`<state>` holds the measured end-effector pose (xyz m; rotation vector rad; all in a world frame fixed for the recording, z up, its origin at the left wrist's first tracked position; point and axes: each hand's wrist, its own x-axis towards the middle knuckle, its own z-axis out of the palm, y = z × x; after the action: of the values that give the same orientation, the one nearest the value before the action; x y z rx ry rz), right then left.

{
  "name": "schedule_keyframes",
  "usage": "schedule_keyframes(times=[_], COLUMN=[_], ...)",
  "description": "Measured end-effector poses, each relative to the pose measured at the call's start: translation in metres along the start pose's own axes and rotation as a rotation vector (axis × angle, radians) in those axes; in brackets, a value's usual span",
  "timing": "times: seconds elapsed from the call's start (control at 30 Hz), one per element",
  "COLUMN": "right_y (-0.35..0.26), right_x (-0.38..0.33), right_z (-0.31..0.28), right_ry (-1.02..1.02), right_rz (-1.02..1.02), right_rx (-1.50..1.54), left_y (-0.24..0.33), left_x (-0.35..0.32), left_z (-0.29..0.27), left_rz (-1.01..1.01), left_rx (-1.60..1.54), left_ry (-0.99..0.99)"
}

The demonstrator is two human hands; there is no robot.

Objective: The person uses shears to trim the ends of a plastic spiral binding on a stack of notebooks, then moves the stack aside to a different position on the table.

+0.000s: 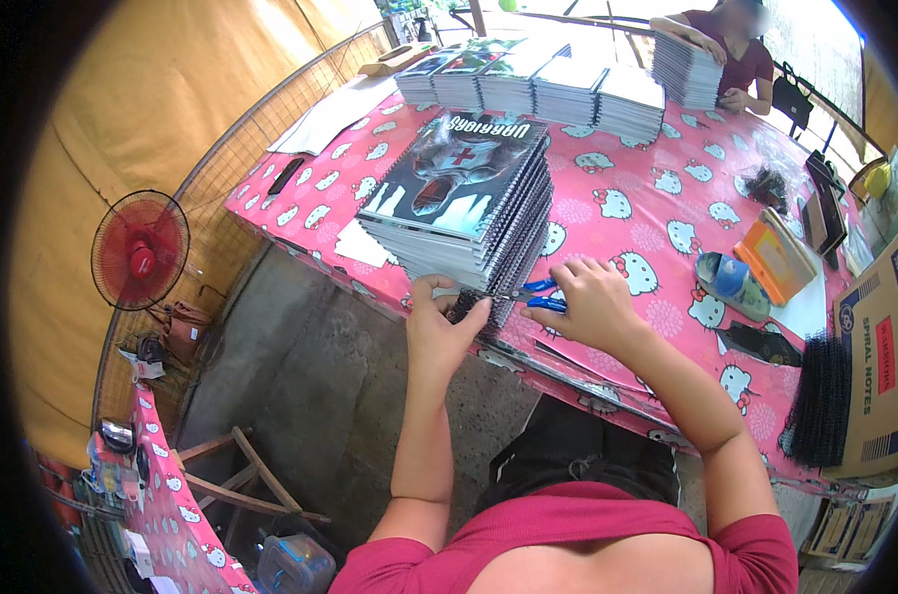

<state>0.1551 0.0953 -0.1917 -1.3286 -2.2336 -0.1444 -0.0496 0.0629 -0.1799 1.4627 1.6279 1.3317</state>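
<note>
A tall stack of spiral-bound notebooks (449, 188) with dark printed covers stands at the table's near edge, black coils facing right. My left hand (441, 325) is closed round the near lower corner of the stack, thumb and fingers on the black coil ends (466, 305). In my right hand (597, 302) is a pair of blue-handled pliers (546, 303), fingers curled round the handles. The tips of the pliers point left at the coils by my left thumb. Whether the jaws grip a wire is too small to tell.
More notebook stacks (508, 84) line the table's (587, 213) far side, where another person (741, 59) rests a hand on one. To the right are an orange holder (773, 259), a blue slipper (731, 282), black coils (820, 401) and a cardboard box (879, 366). A red fan (142, 249) stands left.
</note>
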Motion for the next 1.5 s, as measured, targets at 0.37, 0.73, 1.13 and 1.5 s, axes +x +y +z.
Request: schedule_keyframes(times=[0.37,0.73,1.13,1.5], right_y=[-0.005,-0.009,0.001,0.018], right_x=[0.004,0.015,0.006,-0.002], right_z=[0.001,-0.008,0.013,0.02], right_ry=[-0.097,-0.309,0.021,0.316], right_rz=[0.007,0.105,-0.073,-0.238], right_rx=[0.061,0.056,-0.031,-0.129], left_y=[-0.011,-0.012,-0.02,-0.023], left_x=[0.002,0.003,0.002,0.003], left_z=[0.006,0.009,0.013,0.014], left_rz=[0.091,0.087,0.115,-0.027], left_rx=[0.027,0.05,0.029,-0.09], left_ry=[0.02,0.047,0.025,-0.049])
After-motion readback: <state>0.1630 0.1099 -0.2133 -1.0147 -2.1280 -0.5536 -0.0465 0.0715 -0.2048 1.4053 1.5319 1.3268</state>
